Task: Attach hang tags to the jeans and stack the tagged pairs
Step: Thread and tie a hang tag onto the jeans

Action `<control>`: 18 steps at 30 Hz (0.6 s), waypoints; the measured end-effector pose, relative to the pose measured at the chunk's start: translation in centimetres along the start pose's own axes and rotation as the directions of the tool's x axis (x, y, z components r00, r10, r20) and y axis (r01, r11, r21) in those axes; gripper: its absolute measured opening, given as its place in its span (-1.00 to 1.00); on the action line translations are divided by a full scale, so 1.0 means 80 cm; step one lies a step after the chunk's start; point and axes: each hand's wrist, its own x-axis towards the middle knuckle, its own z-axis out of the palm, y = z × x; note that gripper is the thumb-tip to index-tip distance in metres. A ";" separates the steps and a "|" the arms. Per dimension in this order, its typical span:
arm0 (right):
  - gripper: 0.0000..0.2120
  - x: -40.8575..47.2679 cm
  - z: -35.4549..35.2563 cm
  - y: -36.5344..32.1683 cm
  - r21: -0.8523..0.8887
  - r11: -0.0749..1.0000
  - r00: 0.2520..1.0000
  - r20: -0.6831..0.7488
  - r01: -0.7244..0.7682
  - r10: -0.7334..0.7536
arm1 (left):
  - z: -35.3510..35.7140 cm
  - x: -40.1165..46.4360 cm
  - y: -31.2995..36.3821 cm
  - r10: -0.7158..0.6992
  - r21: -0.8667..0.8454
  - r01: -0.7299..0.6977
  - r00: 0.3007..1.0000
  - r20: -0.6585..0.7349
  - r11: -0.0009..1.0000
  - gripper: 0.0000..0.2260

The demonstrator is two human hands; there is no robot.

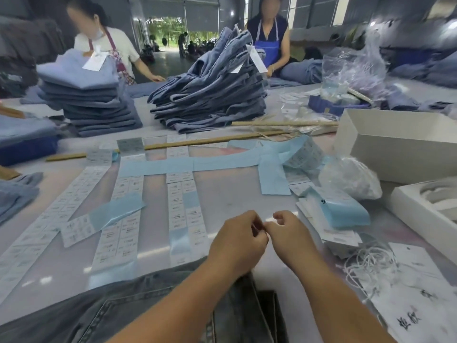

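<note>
**Hands meet over the jeans at the tagging table**

The table (235, 194) runs the width of the view. At its far side stand two stacks of folded jeans: a neat stack (91, 102) on the left with a white tag (95, 60) on top, and a leaning stack (210, 92) in the middle with tags hanging from its right side. Two people work behind them.

One pair of grey jeans (123, 310) lies at the near edge, under the forearms and cut off by the bottom of the frame.

A white box (400, 144) sits at the right. Long strips of printed labels (123, 219) lie across the middle, crossed by pale blue backing strips (188, 165); the print on them is too small and blurred to read. White cards (415, 293) at the lower right bear dark handwritten marks that cannot be made out. Loose white string (371, 266) lies beside them.

The left hand (237, 241) and right hand (291, 233) are held together above the jeans, fingers curled, fingertips touching. They seem to pinch something thin between them, but what it is cannot be told.
</note>
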 end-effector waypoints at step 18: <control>-0.75 0.117 0.028 0.032 0.334 0.934 0.881 -0.470 0.124 0.051 | 0.130 0.221 -0.021 0.315 0.336 -0.398 0.908 0.276 0.853 -0.71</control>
